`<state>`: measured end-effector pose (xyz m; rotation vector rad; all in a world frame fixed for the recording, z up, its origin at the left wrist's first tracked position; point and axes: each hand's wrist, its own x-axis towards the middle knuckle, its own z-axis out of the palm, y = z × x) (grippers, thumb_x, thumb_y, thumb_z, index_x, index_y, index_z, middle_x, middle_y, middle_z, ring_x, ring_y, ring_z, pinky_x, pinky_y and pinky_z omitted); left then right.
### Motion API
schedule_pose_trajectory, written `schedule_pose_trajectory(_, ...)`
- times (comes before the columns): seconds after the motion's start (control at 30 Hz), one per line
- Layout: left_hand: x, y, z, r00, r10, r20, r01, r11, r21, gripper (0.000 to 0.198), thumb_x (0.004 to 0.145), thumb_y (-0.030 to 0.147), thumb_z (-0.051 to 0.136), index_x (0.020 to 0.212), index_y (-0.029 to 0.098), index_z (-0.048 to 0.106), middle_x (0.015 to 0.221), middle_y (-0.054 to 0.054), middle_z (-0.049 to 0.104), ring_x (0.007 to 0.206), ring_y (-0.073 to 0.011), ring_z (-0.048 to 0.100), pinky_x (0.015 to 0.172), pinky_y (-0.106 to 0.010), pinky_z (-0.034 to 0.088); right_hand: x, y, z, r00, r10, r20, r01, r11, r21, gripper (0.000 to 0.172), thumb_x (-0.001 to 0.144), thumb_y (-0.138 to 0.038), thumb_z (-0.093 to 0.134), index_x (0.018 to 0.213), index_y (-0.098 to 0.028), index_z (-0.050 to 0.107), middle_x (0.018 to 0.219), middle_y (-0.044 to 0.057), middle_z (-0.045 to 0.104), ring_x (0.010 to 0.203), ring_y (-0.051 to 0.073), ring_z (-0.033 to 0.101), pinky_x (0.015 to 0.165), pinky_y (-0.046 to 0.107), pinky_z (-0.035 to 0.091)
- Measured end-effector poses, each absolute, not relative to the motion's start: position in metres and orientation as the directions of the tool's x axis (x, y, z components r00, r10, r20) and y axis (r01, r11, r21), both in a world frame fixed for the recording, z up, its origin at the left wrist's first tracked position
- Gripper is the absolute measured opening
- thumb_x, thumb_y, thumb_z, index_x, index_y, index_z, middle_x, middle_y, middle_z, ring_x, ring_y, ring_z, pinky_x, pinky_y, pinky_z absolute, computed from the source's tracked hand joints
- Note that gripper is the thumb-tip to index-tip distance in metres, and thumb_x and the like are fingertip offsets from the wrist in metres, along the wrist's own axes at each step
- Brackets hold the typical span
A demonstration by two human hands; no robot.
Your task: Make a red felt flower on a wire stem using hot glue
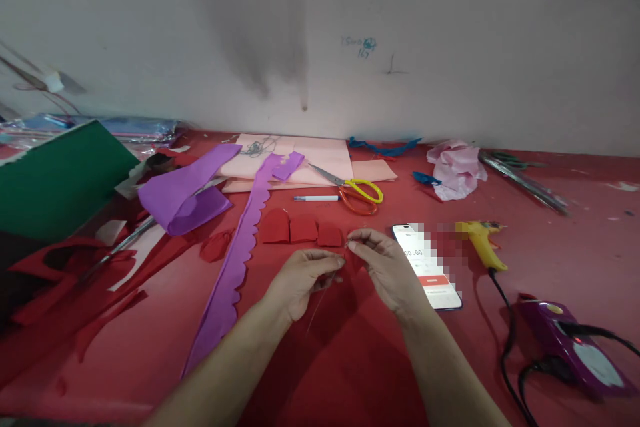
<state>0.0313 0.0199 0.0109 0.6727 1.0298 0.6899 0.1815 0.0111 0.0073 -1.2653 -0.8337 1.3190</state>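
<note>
Holding a thin strand in the left hand, fingertips pinched narrow, with the loose end dangling below over the red desk; pinching some tiny bit in the right hand just beside, thumb to finger, too small to make out; can't tell thread from wire, tbh; also got three red pieces in a row just beyond the hands, a scalloped purple strip left of those, then pen and scissors further back; phone near the right hand, glue gun past it, plus a socket block with black plugs stuck in; container-wise, seeing a clear plastic pack way back left with blue stuff inside.
</note>
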Motion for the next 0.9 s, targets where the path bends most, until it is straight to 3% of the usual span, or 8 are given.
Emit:
schedule_pose_trajectory(0.17, 0.032, 0.022, 0.010, 0.332, 0.788, -0.518, -0.194, 0.595, 0.780, 0.014, 0.058, 0.025, 0.076, 0.064, 0.014, 0.070, 0.057, 0.000, 0.061, 0.053, -0.0075, 0.053, 0.056, -0.021, 0.035, 0.181, 0.009, 0.013, 0.150, 0.963, -0.225, -0.219, -0.189, -0.957, 0.020, 0.066, -0.028, 0.072, 0.084, -0.022, 0.066, 0.079, -0.002, 0.060, 0.061, 0.009, 0.047, 0.054, 0.023, 0.034)
schedule_pose_trajectory(0.4, 0.032, 0.023, 0.009, 0.282, 0.814, -0.508, -0.224, 0.571, 0.790, 0.011, 0.055, 0.021, 0.076, 0.059, 0.015, 0.068, 0.055, 0.002, 0.059, 0.050, -0.0064, 0.049, 0.059, -0.022, 0.038, 0.177, 0.005, 0.021, 0.086, 0.976, -0.199, -0.184, -0.181, -0.966, 0.028, 0.070, -0.030, 0.069, 0.097, -0.024, 0.061, 0.079, -0.002, 0.060, 0.070, 0.012, 0.053, 0.061, 0.025, 0.039)
schedule_pose_trajectory(0.67, 0.032, 0.022, 0.009, 0.262, 0.819, -0.511, -0.187, 0.562, 0.806, 0.010, 0.055, 0.022, 0.076, 0.058, 0.016, 0.069, 0.056, 0.000, 0.061, 0.053, -0.0076, 0.052, 0.057, -0.022, 0.035, 0.179, 0.005, 0.014, 0.098, 0.977, -0.189, -0.196, -0.168, -0.966, 0.030, 0.070, -0.027, 0.068, 0.099, -0.023, 0.060, 0.085, 0.001, 0.062, 0.074, 0.014, 0.056, 0.064, 0.026, 0.042)
schedule_pose_trajectory(0.9, 0.031, 0.022, 0.009, 0.247, 0.822, -0.513, -0.191, 0.560, 0.806, 0.012, 0.053, 0.024, 0.077, 0.058, 0.017, 0.069, 0.057, 0.001, 0.063, 0.055, -0.0079, 0.052, 0.058, -0.022, 0.033, 0.178, 0.005, 0.016, 0.105, 0.977, -0.185, -0.238, -0.156, -0.959, 0.027, 0.071, -0.025, 0.068, 0.097, -0.025, 0.061, 0.079, -0.003, 0.060, 0.073, 0.012, 0.055, 0.064, 0.024, 0.041)
